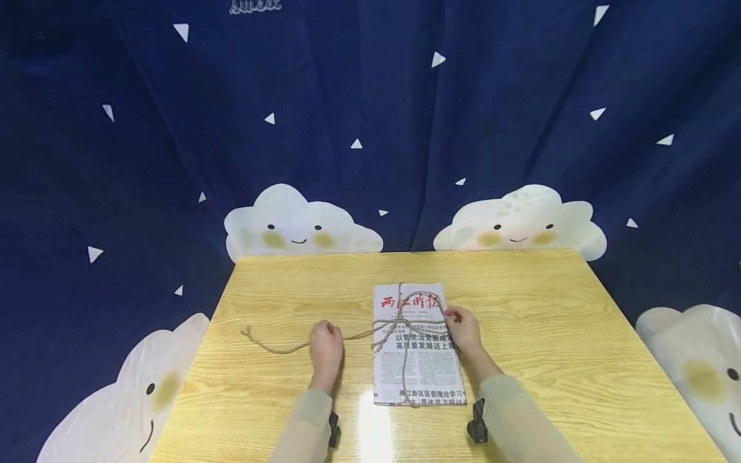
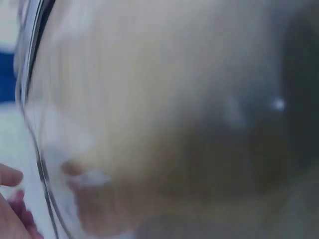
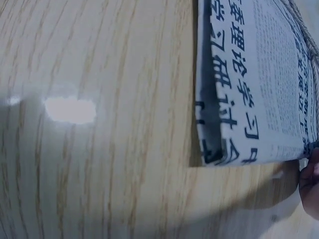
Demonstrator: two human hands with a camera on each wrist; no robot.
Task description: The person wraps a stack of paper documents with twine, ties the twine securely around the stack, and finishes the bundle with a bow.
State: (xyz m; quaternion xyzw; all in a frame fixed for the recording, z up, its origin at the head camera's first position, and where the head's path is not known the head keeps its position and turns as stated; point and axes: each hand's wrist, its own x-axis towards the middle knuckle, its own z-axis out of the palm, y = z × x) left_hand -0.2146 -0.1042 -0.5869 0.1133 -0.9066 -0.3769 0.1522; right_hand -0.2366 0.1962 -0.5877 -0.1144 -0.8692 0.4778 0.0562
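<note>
A folded newspaper [image 1: 428, 379] with red heading characters lies on the table, wound crosswise with brown twine [image 1: 404, 360] that meets in a knot near its upper middle. My right hand [image 1: 465, 331] is at the newspaper's right edge and pinches the twine where a loop curves over from the knot. In the right wrist view, its fingers [image 3: 310, 184] show beside the paper's corner. My left hand [image 1: 326, 350] hovers over the long twine tail left of the bundle. The left wrist view shows its thumb and fingers apart, with twine [image 2: 42, 184] running just past the fingertips.
The pale wood table [image 1: 556, 321] extends to both sides of the bundle. The frayed tail end [image 1: 247, 331] lies at the left. Behind the table hangs a dark blue curtain [image 1: 370, 77] with clouds and white triangles.
</note>
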